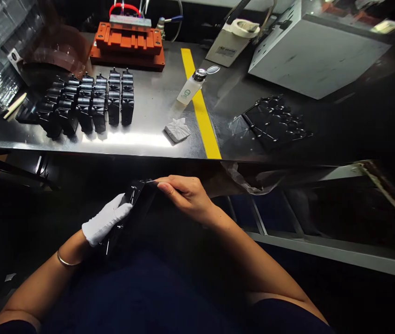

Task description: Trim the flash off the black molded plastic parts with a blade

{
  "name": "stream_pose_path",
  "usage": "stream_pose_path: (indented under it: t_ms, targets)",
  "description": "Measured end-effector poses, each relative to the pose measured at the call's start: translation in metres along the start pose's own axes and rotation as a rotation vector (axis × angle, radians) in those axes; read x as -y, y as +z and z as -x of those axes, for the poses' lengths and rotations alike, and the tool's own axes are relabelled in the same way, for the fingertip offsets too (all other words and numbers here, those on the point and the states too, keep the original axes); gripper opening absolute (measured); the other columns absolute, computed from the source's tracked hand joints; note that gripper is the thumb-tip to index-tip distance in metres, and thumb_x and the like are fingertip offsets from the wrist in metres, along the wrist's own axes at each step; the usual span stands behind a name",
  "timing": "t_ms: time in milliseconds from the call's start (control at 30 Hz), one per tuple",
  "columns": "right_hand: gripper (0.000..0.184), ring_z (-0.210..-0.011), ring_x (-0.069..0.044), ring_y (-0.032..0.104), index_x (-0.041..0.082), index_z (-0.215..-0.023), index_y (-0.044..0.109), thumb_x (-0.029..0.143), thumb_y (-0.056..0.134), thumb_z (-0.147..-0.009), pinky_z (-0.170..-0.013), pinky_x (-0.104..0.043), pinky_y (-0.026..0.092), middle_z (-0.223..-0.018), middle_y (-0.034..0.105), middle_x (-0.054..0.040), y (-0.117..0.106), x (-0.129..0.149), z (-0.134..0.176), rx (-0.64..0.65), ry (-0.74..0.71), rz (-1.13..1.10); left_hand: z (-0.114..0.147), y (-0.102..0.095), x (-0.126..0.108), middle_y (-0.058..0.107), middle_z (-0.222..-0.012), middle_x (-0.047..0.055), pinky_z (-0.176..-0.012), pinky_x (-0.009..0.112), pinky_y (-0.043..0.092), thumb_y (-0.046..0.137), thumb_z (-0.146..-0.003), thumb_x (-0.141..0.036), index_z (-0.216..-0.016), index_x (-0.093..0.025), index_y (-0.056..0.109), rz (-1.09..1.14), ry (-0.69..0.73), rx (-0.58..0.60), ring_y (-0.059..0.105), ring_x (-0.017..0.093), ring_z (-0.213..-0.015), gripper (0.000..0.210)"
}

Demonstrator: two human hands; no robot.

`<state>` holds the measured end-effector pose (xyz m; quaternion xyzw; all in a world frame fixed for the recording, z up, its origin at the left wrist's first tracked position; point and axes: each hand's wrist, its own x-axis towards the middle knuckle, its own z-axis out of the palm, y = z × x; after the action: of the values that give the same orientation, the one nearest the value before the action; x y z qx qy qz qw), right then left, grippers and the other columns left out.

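My left hand, in a white glove, is closed around a long black plastic part with small shiny pins along it. The part is tilted, its upper end towards the bench, and the glove hides some of its lower half. At that upper end my right hand, bare, is closed in a pinch, thumb against forefinger. Something thin shows at the fingertips, too small and dark to name. Both hands are in front of the bench edge, below the steel top.
Rows of black plastic parts stand at the left, before an orange fixture. A white bottle with a raised lid, a folded white cloth, yellow tape, a black branched frame and a grey metal box are further right.
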<state>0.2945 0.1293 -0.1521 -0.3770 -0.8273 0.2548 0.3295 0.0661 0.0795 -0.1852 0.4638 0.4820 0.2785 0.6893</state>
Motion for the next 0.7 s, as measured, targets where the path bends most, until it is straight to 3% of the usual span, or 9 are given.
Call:
stream_pose_path:
  t_ms: [133,233,367,500,600,700]
  targets:
    - [0.021,-0.059,-0.012,0.057,0.016,-0.087,0.061,0.021,0.043,-0.096,-0.056,-0.023,0.046,-0.068,0.062,-0.0032,-0.005,0.006,-0.001,-0.135,-0.077,0.128,-0.003,0.002,0.009,0.060,-0.121,0.012,-0.100,0.046,0.040,0.074,-0.064,-0.053,-0.124,-0.017,0.047,-0.214,0.095,-0.386,0.054,0.030,-0.116,0.075]
    - [0.013,-0.058,-0.012,0.056,0.015,-0.087,0.059,0.024,0.052,-0.093,-0.055,-0.023,0.045,-0.069,0.062,-0.0041,0.003,0.011,0.000,-0.134,-0.159,0.155,-0.001,0.007,0.022,0.062,-0.118,0.009,-0.098,0.045,0.044,0.079,-0.060,-0.050,-0.127,-0.022,0.044,-0.321,0.148,-0.551,0.056,0.030,-0.114,0.081]
    - [0.013,-0.052,-0.010,0.053,0.016,-0.079,0.057,0.022,0.054,-0.091,-0.051,-0.022,0.041,-0.063,0.060,-0.0017,0.016,0.013,0.003,-0.115,-0.183,0.088,-0.001,0.015,0.036,0.063,-0.115,0.008,-0.094,0.044,0.047,0.081,-0.059,-0.048,-0.131,-0.024,0.040,-0.373,0.198,-0.612,0.059,0.029,-0.112,0.086]
    - [0.022,-0.053,-0.009,0.053,0.017,-0.073,0.055,0.019,0.047,-0.094,-0.052,-0.021,0.040,-0.061,0.060,-0.0005,0.015,0.016,0.006,0.082,-0.275,0.022,-0.003,0.014,0.040,0.061,-0.119,0.009,-0.095,0.043,0.047,0.080,-0.061,-0.046,-0.130,-0.024,0.039,-0.364,0.254,-0.665,0.060,0.028,-0.111,0.084]
    - [0.027,-0.054,-0.010,0.053,0.016,-0.076,0.058,0.030,0.047,-0.096,-0.053,-0.022,0.037,-0.061,0.060,-0.0015,0.006,0.018,0.005,0.047,-0.260,0.207,-0.002,0.008,0.038,0.061,-0.117,0.009,-0.098,0.044,0.046,0.082,-0.059,-0.043,-0.127,-0.024,0.043,-0.404,0.324,-0.689,0.060,0.028,-0.109,0.080]
    - [0.046,-0.056,-0.013,0.050,0.013,-0.080,0.061,0.052,0.042,-0.095,-0.051,-0.026,0.033,-0.062,0.058,-0.0038,-0.002,0.017,0.002,0.040,-0.239,0.459,0.001,0.003,0.036,0.062,-0.115,0.009,-0.097,0.045,0.046,0.084,-0.057,-0.040,-0.123,-0.024,0.047,-0.405,0.350,-0.597,0.061,0.029,-0.108,0.077]
